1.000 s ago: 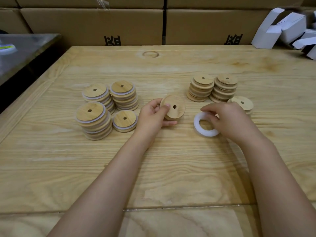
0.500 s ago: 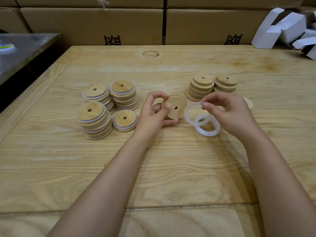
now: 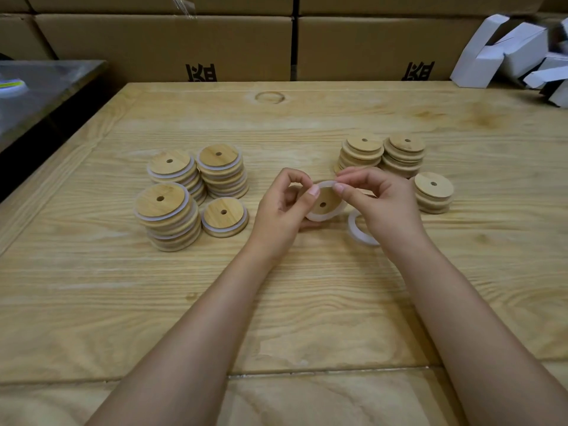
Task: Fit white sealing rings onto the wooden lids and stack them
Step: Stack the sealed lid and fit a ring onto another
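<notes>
While left hand point(image 3: 281, 210) and right hand point(image 3: 385, 204) pinch the ring point(image 3: 316, 216) round the lid point(image 3: 327, 198) between them, uneven stretch may pop it off.

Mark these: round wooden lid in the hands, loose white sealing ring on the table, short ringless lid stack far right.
Held round wooden lid point(image 3: 326, 196), head view, wood face above its hole.
Loose white sealing ring point(image 3: 354, 232), head view, left arc.
Short ringless stack of wooden lids point(image 3: 425, 187), head view, top lid's face.

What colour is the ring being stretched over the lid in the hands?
The ring is white, against the tan lid; the head view shows it best.
</notes>
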